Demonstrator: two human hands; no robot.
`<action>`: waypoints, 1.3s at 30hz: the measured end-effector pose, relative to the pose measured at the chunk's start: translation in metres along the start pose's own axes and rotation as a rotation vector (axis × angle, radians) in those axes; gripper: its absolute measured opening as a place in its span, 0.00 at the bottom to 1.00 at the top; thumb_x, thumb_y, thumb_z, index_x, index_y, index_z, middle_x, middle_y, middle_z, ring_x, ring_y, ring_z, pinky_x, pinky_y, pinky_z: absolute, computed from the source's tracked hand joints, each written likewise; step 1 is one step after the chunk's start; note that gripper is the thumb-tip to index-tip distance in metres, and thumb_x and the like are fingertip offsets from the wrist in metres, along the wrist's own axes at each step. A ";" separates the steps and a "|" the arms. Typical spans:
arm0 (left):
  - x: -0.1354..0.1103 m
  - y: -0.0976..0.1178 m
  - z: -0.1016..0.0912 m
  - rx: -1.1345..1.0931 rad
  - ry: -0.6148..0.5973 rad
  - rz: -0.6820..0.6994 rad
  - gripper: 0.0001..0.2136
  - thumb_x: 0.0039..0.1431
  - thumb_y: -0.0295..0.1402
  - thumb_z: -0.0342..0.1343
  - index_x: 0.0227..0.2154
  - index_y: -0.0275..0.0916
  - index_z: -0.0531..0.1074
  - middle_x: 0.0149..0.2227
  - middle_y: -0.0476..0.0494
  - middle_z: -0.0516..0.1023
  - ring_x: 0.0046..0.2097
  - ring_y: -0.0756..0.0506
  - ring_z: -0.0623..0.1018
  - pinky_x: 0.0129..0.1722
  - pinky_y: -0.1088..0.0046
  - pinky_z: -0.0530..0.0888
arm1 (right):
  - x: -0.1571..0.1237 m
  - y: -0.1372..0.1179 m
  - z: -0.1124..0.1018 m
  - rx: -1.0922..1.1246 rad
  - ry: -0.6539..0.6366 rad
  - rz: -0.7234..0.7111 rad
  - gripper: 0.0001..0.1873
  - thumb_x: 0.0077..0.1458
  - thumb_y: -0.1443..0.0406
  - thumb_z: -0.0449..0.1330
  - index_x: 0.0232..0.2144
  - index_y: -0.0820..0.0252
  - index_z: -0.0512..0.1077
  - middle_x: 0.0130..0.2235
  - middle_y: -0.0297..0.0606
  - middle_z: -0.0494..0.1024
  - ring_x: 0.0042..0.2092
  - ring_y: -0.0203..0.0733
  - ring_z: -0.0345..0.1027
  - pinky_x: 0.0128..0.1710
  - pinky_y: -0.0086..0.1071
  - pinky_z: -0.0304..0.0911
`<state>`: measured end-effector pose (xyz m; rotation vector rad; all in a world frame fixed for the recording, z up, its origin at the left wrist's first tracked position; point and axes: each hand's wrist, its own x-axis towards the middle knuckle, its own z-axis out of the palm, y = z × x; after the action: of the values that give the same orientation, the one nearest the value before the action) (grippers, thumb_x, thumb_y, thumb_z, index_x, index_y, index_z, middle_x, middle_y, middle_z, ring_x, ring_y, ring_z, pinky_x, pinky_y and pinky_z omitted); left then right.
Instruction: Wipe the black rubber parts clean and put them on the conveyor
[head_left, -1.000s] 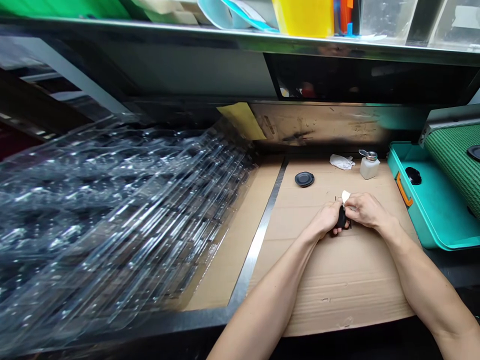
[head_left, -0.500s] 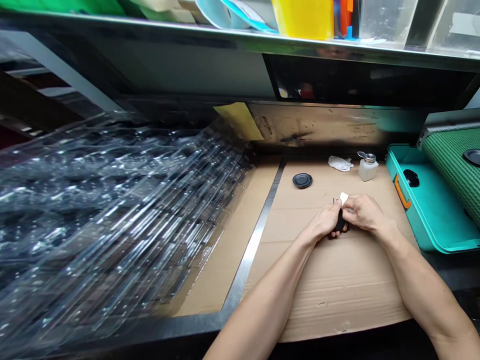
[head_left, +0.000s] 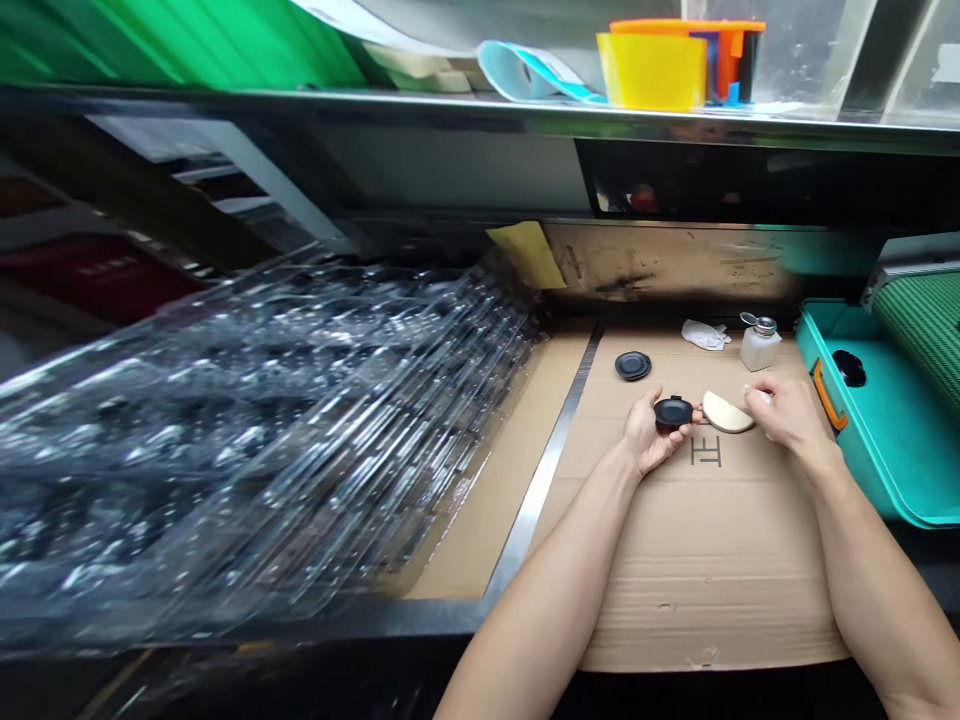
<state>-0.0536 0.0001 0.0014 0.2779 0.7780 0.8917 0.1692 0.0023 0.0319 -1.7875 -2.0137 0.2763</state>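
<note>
Cradling a black round cap (head_left: pixel 673 413) face up in a closed left grip (head_left: pixel 649 430), clear of the cardboard sheet (head_left: pixel 712 560), beside a cream half-moon pad (head_left: pixel 726 412) at the right hand (head_left: pixel 787 415) (whether it grips the pad is unclear).

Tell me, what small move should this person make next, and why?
Probably the left hand should set the black disc into the teal tray. The disc sits free in that hand, apart from the cream half-moon piece on the cardboard, and a similar black disc already lies in the tray.
</note>
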 end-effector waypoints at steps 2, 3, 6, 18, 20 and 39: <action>-0.002 0.007 -0.002 -0.126 -0.029 -0.037 0.26 0.70 0.45 0.34 0.40 0.27 0.71 0.28 0.35 0.74 0.21 0.52 0.68 0.13 0.82 0.61 | 0.003 0.008 -0.001 -0.157 -0.064 0.097 0.18 0.61 0.56 0.54 0.39 0.57 0.80 0.36 0.45 0.81 0.41 0.49 0.72 0.39 0.35 0.59; -0.003 0.009 -0.002 -0.168 -0.040 -0.045 0.26 0.70 0.45 0.34 0.41 0.28 0.70 0.28 0.35 0.73 0.22 0.52 0.68 0.13 0.83 0.62 | 0.004 0.009 0.000 -0.222 -0.069 0.101 0.19 0.62 0.55 0.54 0.42 0.58 0.79 0.39 0.47 0.81 0.43 0.52 0.71 0.41 0.37 0.59; -0.005 0.010 -0.002 -0.212 -0.045 -0.047 0.25 0.70 0.45 0.34 0.42 0.28 0.69 0.29 0.36 0.73 0.22 0.52 0.68 0.14 0.84 0.63 | -0.001 0.001 0.007 -0.279 0.019 -0.031 0.25 0.63 0.52 0.55 0.55 0.59 0.73 0.52 0.50 0.76 0.53 0.56 0.65 0.50 0.41 0.57; 0.007 -0.006 -0.003 -0.089 -0.048 0.286 0.18 0.70 0.41 0.41 0.50 0.36 0.69 0.42 0.34 0.80 0.34 0.44 0.79 0.31 0.68 0.76 | -0.010 -0.027 0.048 0.068 0.083 -0.171 0.24 0.64 0.55 0.56 0.59 0.56 0.70 0.47 0.46 0.73 0.51 0.50 0.66 0.51 0.38 0.61; 0.010 -0.014 0.001 -0.128 -0.081 0.293 0.16 0.70 0.39 0.42 0.51 0.37 0.69 0.46 0.36 0.80 0.40 0.43 0.81 0.41 0.64 0.78 | -0.017 -0.040 0.056 0.144 0.108 -0.180 0.24 0.63 0.55 0.57 0.58 0.57 0.70 0.47 0.45 0.73 0.50 0.48 0.67 0.51 0.37 0.63; 0.013 -0.017 -0.006 -0.100 -0.103 0.258 0.17 0.71 0.38 0.42 0.45 0.33 0.74 0.50 0.32 0.79 0.53 0.39 0.79 0.54 0.58 0.76 | -0.021 -0.045 0.056 -0.091 0.156 -0.155 0.18 0.65 0.59 0.53 0.53 0.54 0.75 0.46 0.47 0.71 0.49 0.50 0.61 0.48 0.38 0.59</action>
<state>-0.0425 -0.0008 -0.0178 0.3378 0.6083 1.1467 0.1056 -0.0171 -0.0019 -1.6385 -2.0675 -0.0028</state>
